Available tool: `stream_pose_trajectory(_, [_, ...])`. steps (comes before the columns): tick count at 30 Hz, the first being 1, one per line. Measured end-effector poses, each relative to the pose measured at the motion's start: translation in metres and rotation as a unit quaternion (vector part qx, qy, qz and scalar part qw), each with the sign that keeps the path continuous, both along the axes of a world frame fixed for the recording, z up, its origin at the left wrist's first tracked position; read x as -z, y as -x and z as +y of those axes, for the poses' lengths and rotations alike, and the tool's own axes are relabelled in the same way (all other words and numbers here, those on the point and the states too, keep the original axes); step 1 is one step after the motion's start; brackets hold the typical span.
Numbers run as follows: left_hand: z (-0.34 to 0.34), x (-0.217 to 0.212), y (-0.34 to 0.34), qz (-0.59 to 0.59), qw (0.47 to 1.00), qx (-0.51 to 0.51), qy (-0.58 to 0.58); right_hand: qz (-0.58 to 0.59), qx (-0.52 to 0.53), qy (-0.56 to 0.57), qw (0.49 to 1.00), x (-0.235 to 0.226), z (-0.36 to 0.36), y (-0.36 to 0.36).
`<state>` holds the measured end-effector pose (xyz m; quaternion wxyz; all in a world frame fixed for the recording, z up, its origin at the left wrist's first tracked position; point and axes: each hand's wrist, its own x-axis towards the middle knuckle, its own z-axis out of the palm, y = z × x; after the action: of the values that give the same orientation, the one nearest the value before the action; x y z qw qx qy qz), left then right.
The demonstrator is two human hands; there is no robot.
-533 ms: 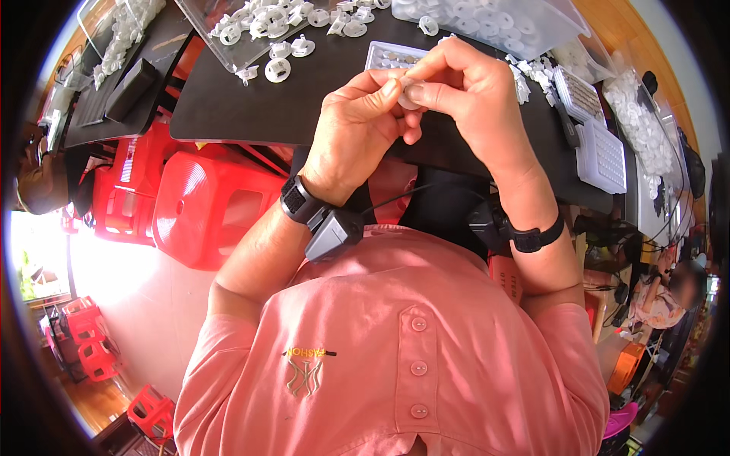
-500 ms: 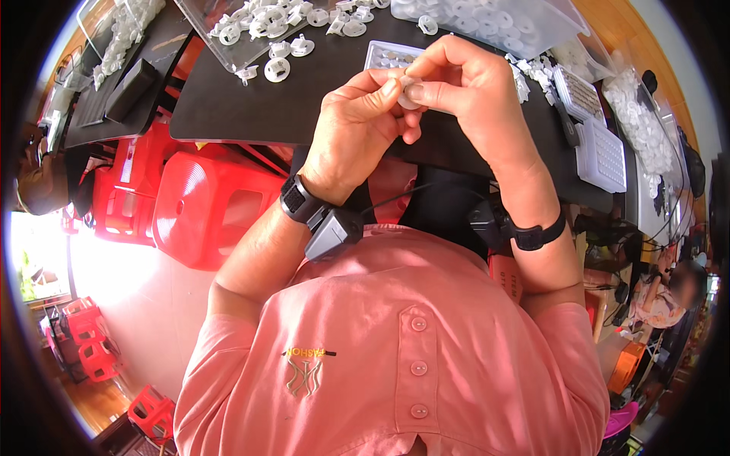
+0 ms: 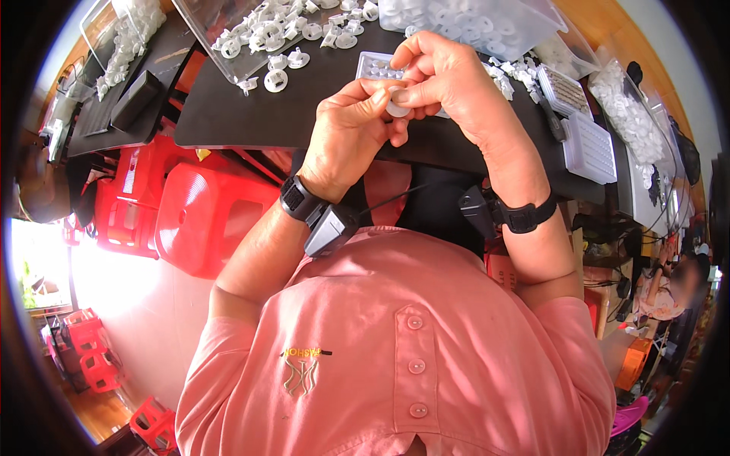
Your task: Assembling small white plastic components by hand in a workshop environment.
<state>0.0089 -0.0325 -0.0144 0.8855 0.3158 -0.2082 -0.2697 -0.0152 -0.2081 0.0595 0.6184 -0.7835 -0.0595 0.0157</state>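
Observation:
A small round white plastic piece (image 3: 397, 108) is held between both hands above the table's near edge. My left hand (image 3: 346, 129) pinches it with thumb and fingers from the left. My right hand (image 3: 445, 76) grips it from the right, thumb and fingertips pressed against it. The fingers hide part of the piece, so its far side cannot be seen. Just behind the hands, a shallow white tray (image 3: 366, 67) holding small round pieces is partly covered by them. Many similar white plastic parts (image 3: 266, 34) lie heaped at the back left.
On the dark table (image 3: 236, 121) stands a clear bin (image 3: 532, 26) of white parts. White compartment trays (image 3: 591, 152) and a dark-handled tool (image 3: 553, 121) lie at the right, near a bag of white pieces (image 3: 635, 118). Red stools (image 3: 201, 213) stand left below the table; a person (image 3: 665, 296) is at far right.
Both hands have shifted slightly left with the white piece, which now shows its flat round face more. The right hand's fingers have changed their hold a little.

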Motion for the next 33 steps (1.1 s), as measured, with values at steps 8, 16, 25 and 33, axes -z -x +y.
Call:
stream_pose_trajectory(8, [-0.002, -0.003, 0.005, 0.004, 1.0, -0.009, -0.01, 0.051, -0.038, -0.075, 0.995, 0.006, -0.013, -0.005])
stream_pose_trajectory(16, [-0.002, 0.0, 0.004, -0.039, 0.998, -0.024, -0.039, 0.055, -0.034, -0.074, 0.995, 0.006, -0.014, -0.003])
stream_pose_trajectory(25, [-0.001, 0.001, -0.003, 0.026, 0.999, 0.02, 0.016, -0.042, -0.039, -0.112, 0.992, 0.018, 0.001, 0.005])
stream_pose_trajectory(33, [0.0, 0.006, -0.002, 0.008, 0.998, 0.022, 0.052, -0.069, 0.014, -0.156, 0.985, 0.017, 0.009, 0.021])
